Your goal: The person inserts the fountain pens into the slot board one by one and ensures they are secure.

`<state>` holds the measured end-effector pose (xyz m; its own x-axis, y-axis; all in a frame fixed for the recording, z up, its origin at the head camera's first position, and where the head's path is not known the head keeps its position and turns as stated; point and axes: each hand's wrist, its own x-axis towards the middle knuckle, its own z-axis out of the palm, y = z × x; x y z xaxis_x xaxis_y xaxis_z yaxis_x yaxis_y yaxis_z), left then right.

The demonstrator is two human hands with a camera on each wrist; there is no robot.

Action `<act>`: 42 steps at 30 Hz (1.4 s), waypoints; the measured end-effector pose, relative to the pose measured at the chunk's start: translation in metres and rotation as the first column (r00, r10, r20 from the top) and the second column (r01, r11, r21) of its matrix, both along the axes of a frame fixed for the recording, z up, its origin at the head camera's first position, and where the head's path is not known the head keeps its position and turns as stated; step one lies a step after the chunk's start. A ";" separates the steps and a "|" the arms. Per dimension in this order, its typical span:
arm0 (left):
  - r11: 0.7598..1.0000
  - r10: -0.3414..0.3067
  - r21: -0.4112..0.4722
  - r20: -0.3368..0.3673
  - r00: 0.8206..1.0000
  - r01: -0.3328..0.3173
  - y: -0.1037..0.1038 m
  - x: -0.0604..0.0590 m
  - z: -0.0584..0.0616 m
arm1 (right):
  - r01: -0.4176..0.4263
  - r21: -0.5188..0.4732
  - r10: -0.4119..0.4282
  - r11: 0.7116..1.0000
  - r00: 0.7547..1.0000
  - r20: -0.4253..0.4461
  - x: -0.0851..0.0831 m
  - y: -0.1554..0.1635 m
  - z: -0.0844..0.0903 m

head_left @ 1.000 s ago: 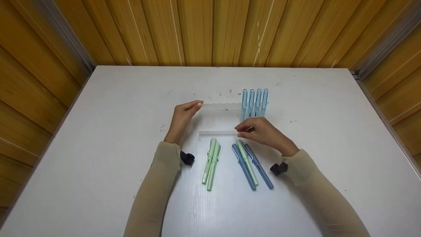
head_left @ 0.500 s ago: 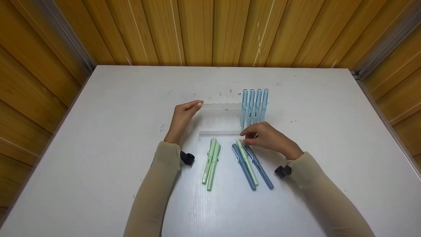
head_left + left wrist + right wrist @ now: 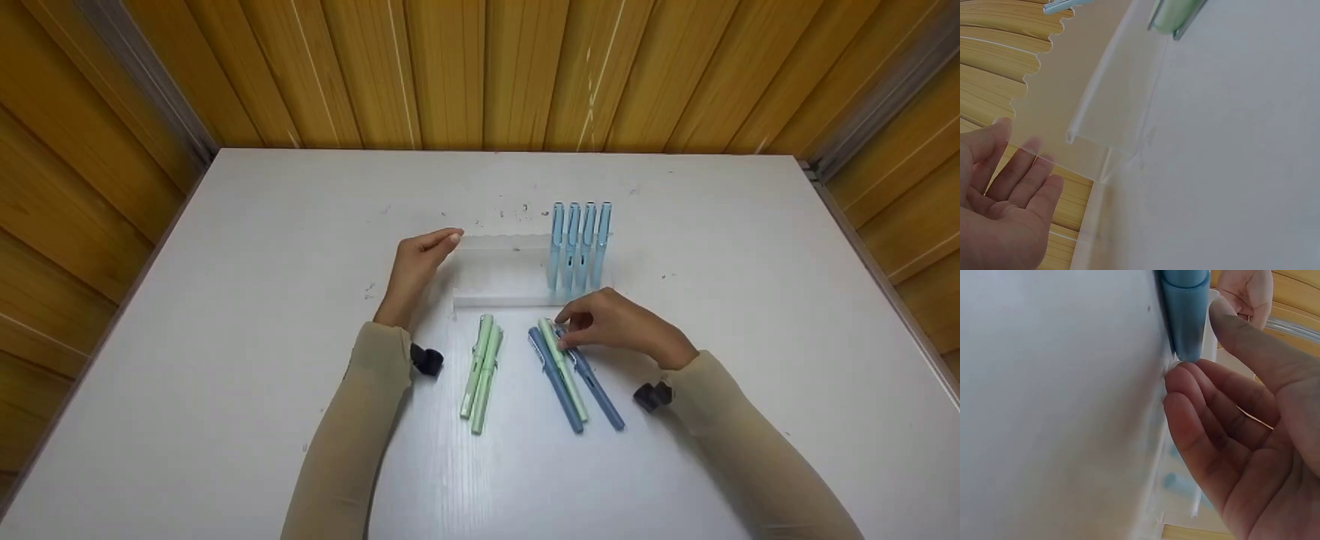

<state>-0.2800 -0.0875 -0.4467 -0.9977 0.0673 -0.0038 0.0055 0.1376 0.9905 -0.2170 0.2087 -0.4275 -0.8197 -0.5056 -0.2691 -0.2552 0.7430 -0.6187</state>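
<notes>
Rack: clear plastic pen rack (image 3: 501,271) on the tabletop (image 3: 225,315), faint, edges hard to trace.
Left hand (image 3: 414,271): fingers straight, resting against the rack's left end.
Right hand (image 3: 616,324): thumb and fingertips closing around the dark blue pen (image 3: 592,382); firm grip not discernible.
Hidden: pen's top end under the fingers.
Nearby: light blue pens (image 3: 579,244) slotted in the rack; green pens (image 3: 481,373) lying loose.

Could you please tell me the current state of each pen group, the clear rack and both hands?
Light blue pens: four, slotted side by side in the rack.
Clear rack: resting on table, left slots unfilled.
Green pen pair: lying loose on table.
Dark blue pen: lying flat, top end touched by right hand.
Left hand: steadying rack's left end.
</notes>
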 end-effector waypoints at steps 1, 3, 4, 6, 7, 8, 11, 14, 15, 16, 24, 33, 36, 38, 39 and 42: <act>1.000 0.001 -0.004 0.000 1.000 -0.001 0.000 0.000 0.000 | -0.002 -0.001 0.002 1.000 1.000 0.002 0.000 0.001 0.000; 1.000 0.002 -0.007 0.001 1.000 -0.002 0.000 0.000 0.000 | -0.004 -0.001 0.004 1.000 1.000 0.010 0.000 0.001 -0.001; 1.000 0.002 -0.009 0.001 1.000 -0.002 0.000 0.000 0.000 | -0.005 0.000 0.005 1.000 1.000 0.015 0.000 0.002 -0.001; 1.000 0.003 -0.009 0.000 1.000 -0.003 0.000 0.000 0.000 | -0.007 0.003 0.007 1.000 1.000 0.020 0.000 0.002 -0.001; 1.000 0.003 -0.008 -0.001 1.000 -0.003 0.000 0.000 0.001 | -0.007 0.006 0.007 1.000 1.000 0.023 0.000 0.002 0.000; 1.000 0.003 -0.008 -0.002 1.000 -0.003 0.000 0.000 0.001 | -0.008 0.008 0.008 1.000 1.000 0.025 0.000 0.002 0.000; 1.000 0.005 -0.010 -0.006 1.000 -0.005 0.000 0.000 0.002 | -0.025 0.017 0.025 1.000 1.000 0.019 0.000 0.002 0.002; 1.000 0.006 -0.011 -0.003 1.000 -0.006 0.001 -0.001 0.002 | -0.050 0.029 0.050 0.998 0.999 0.010 0.000 0.002 0.004; 1.000 0.007 -0.014 0.000 1.000 -0.007 0.001 -0.001 0.002 | -0.059 0.034 0.059 0.998 0.998 0.009 0.000 0.002 0.005; 1.000 0.010 -0.014 0.004 1.000 -0.010 0.001 -0.001 0.003 | -0.067 0.039 0.066 0.997 0.998 0.010 0.000 0.002 0.005; 1.000 -0.004 0.009 0.040 0.999 0.004 0.001 0.001 0.010 | -0.094 0.071 0.092 0.993 0.995 0.038 -0.001 0.001 0.010; 1.000 0.011 0.015 0.029 1.000 -0.011 0.000 -0.001 0.003 | -0.105 0.074 0.102 0.992 0.994 0.045 -0.002 0.002 0.013; 1.000 0.012 0.013 0.035 0.999 -0.013 0.001 -0.001 0.003 | -0.099 0.066 0.095 0.993 0.994 0.054 -0.002 0.003 0.014; 1.000 0.016 0.009 0.040 0.999 -0.017 0.001 -0.001 0.002 | -0.093 0.057 0.090 0.994 0.994 0.057 -0.002 0.004 0.014; 1.000 0.018 0.005 0.041 0.999 -0.018 0.001 -0.001 0.002 | -0.091 0.053 0.088 0.994 0.994 0.057 -0.002 0.004 0.014; 1.000 0.019 -0.004 0.044 0.999 -0.019 0.001 0.000 0.002 | -0.092 0.046 0.090 0.995 0.995 0.051 -0.003 0.004 0.014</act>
